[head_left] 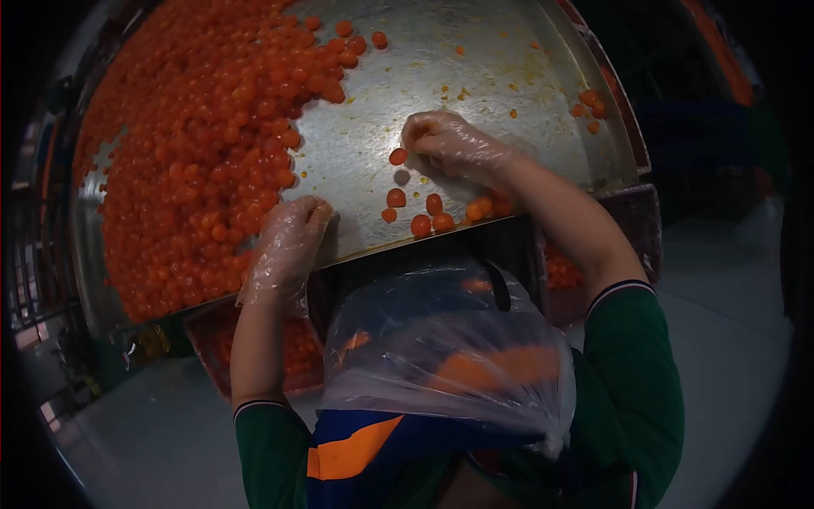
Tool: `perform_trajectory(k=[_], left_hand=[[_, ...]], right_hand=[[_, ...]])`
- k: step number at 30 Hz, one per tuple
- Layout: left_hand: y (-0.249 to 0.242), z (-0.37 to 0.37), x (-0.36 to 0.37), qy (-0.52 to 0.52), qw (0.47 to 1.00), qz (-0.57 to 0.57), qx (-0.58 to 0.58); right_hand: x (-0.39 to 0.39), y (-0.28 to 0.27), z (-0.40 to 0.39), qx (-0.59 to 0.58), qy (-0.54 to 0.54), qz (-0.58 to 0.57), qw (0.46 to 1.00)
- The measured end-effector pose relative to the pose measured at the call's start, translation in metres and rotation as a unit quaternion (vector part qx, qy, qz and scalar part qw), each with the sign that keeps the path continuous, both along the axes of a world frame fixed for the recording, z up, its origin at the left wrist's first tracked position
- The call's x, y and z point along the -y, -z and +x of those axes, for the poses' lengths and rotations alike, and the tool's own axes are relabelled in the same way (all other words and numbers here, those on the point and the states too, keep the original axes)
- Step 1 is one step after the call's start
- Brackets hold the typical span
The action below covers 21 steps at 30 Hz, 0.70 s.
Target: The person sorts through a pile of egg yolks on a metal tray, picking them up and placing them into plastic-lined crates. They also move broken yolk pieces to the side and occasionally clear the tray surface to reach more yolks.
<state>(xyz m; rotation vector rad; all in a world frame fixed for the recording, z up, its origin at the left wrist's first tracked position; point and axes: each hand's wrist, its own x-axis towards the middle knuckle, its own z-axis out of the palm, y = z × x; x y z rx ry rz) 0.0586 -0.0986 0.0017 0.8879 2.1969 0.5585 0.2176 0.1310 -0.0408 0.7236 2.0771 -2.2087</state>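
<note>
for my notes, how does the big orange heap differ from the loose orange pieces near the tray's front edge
The heap is densely crowded, while the loose pieces are few, some with bare metal between. The heap covers much of the left side, beside the left hand; the loose pieces lie between the right hand and the front edge. Both are orange, rounded and on the metal tray.

The single camera sits on the person's head and faces forward and steeply down, over the clear plastic sheet [449, 356] on the wearer's front, onto the broad silvery metal desk with a raised rim [475, 68]. Its wide, rounded view bends straight edges and blackens the corners. It looks from close above: the clear-gloved left hand [288, 242] and clear-gloved right hand [449, 142] flank the centre, with smooth grey floor [721, 280] at the sides.
</note>
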Motion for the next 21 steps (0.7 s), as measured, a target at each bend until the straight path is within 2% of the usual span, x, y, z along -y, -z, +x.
perform_trajectory(k=[1,3,4,6,8,10,11,13,14,16,18,20,21], left_hand=[[0.004,-0.003,-0.006,0.011,1.000,0.001,0.002],[0.016,-0.006,-0.014,0.107,0.992,0.029,-0.062],[0.018,-0.001,-0.018,0.113,0.991,0.029,-0.059],[0.018,0.020,-0.037,0.234,0.962,0.098,-0.105],[0.010,0.041,-0.053,0.267,0.953,0.075,-0.123],[0.014,0.047,-0.061,0.334,0.935,-0.002,-0.115],[0.014,0.047,-0.065,0.337,0.935,-0.002,-0.113],[0.012,0.047,-0.070,0.340,0.928,-0.005,-0.153],[0.014,0.047,-0.072,0.344,0.927,-0.007,-0.153],[0.017,0.045,-0.077,0.293,0.941,-0.014,-0.167],[0.011,0.053,-0.078,0.319,0.934,-0.003,-0.162],[0.011,0.066,-0.078,0.342,0.927,0.008,-0.157],[0.016,0.073,-0.078,0.346,0.933,0.008,-0.101]], right_hand=[[-0.008,-0.008,0.013,0.004,0.020,-0.067,0.998],[-0.019,-0.008,0.039,-0.010,0.099,-0.085,0.991],[-0.025,-0.008,0.055,-0.021,0.148,-0.110,0.983],[-0.039,-0.025,0.101,-0.074,0.183,-0.101,0.975],[-0.027,-0.057,0.148,-0.057,0.282,-0.045,0.957],[-0.024,-0.059,0.200,-0.004,0.246,0.093,0.965],[-0.022,-0.057,0.215,-0.002,0.249,0.092,0.964],[-0.017,-0.048,0.235,-0.024,0.233,0.288,0.929],[-0.016,-0.049,0.232,-0.023,0.236,0.286,0.928],[-0.012,-0.053,0.207,0.121,0.139,0.359,0.915],[-0.001,-0.040,0.167,0.059,0.016,0.464,0.884],[0.022,-0.023,0.129,0.010,-0.032,0.538,0.842],[0.025,-0.026,0.117,0.009,-0.030,0.538,0.843]])
